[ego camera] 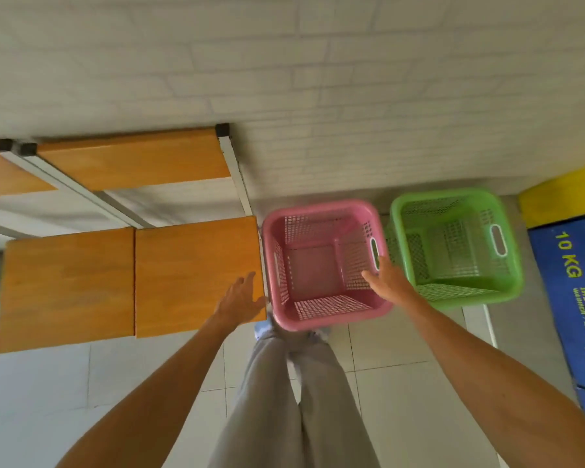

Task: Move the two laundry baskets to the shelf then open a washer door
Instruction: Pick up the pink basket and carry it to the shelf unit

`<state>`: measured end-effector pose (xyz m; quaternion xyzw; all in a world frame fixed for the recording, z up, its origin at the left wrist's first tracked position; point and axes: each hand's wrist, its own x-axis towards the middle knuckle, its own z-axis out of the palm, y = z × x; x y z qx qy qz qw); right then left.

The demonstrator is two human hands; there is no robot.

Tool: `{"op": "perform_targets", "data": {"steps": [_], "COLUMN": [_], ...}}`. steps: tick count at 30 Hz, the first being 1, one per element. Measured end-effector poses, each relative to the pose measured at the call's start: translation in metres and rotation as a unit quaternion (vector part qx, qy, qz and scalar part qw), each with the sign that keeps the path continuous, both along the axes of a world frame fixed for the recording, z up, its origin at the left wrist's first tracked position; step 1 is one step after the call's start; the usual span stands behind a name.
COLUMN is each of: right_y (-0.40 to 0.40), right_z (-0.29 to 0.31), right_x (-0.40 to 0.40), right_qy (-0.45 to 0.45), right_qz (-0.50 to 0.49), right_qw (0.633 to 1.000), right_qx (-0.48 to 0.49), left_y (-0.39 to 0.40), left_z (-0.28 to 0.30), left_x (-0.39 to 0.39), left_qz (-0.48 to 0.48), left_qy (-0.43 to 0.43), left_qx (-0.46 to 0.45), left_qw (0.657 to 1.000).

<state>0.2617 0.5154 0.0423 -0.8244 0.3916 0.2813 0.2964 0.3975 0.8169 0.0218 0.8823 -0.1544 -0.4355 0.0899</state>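
The frame is soft with motion blur, so fine detail is hard to read. At the right edge a blue panel [574, 298] marked "10 KG" is cut off by the frame, and the smaller print beneath that mark cannot be made out; a yellow surface [564, 194] sits above it. Both forearms run out of the lower corners. The person's feet are mostly hidden under the near rim of the pink basket [325, 265], and grey trousers [284, 400] fill the lower centre.

The pink basket stands on the tiled floor at centre, square, with perforated walls and slotted handles on its left and right sides, and nothing shows inside it. Just to its right, touching or nearly so, stands the green basket [453, 244], of the same build and also bare inside. The wooden shelf [132, 282] with its white metal frame fills the left of the frame, its right edge just beside the pink basket.

The right hand [387, 280] rests at the pink basket's right rim, fingers spread, not closed on it. The left hand [242, 300] hovers over the shelf's right edge, fingers apart, holding nothing.
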Motion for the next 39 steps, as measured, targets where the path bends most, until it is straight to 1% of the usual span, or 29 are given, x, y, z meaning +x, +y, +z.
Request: {"op": "perform_targets", "data": {"steps": [3,5,9,11,13,15,18,22,25,28,31,33,35,39], "right_y": [-0.031,-0.045,-0.071,-0.081,-0.089,-0.096,-0.101,-0.107,-0.114,-0.122,-0.129,-0.131,-0.129,-0.114], "right_z": [-0.056,-0.095,-0.172,-0.202,-0.227,-0.245,-0.267,-0.285,-0.289,-0.288,-0.27,-0.24,-0.197,-0.098], "right_x": [0.006,0.002,-0.008,-0.01,-0.014,-0.016,-0.016,-0.011,-0.008,-0.008,-0.012,-0.012,-0.013,-0.016], "right_qy": [-0.019,-0.007,-0.005,-0.003,-0.008,0.008,0.018,0.014,0.026,0.035,0.021,0.011,0.009,-0.041], "right_qz": [-0.056,-0.075,-0.074,-0.073,-0.071,-0.059,-0.097,-0.154,-0.147,-0.126,-0.11,-0.091,-0.082,-0.083], "right_qw": [0.998,0.997,0.996,0.996,0.995,0.995,0.991,0.985,0.987,0.99,0.993,0.995,0.995,0.995], "right_qx": [-0.008,-0.022,-0.041,-0.056,-0.075,-0.081,-0.088,-0.072,-0.066,-0.049,-0.032,-0.046,-0.048,-0.036], "left_y": [-0.015,-0.024,-0.04,-0.046,-0.051,-0.057,-0.068,-0.076,-0.076,-0.076,-0.073,-0.067,-0.059,-0.043], "left_z": [-0.055,-0.091,-0.156,-0.181,-0.2,-0.212,-0.222,-0.232,-0.238,-0.24,-0.231,-0.204,-0.162,-0.065], "left_x": [0.007,0.005,-0.002,-0.005,-0.012,-0.014,-0.013,-0.008,-0.011,-0.015,-0.007,-0.001,0.002,-0.008], "left_qz": [0.03,0.064,0.125,0.14,0.127,0.111,0.147,0.191,0.22,0.236,0.275,0.318,0.341,0.358], "left_qy": [0.025,0.046,0.076,0.071,0.036,0.005,0.0,-0.009,0.005,-0.003,0.055,0.091,0.12,0.1], "left_qx": [-0.001,-0.009,-0.039,-0.054,-0.083,-0.114,-0.147,-0.143,-0.14,-0.132,-0.129,-0.126,-0.126,-0.146], "left_qw": [0.999,0.997,0.988,0.986,0.988,0.987,0.978,0.971,0.965,0.963,0.951,0.935,0.924,0.917]}}
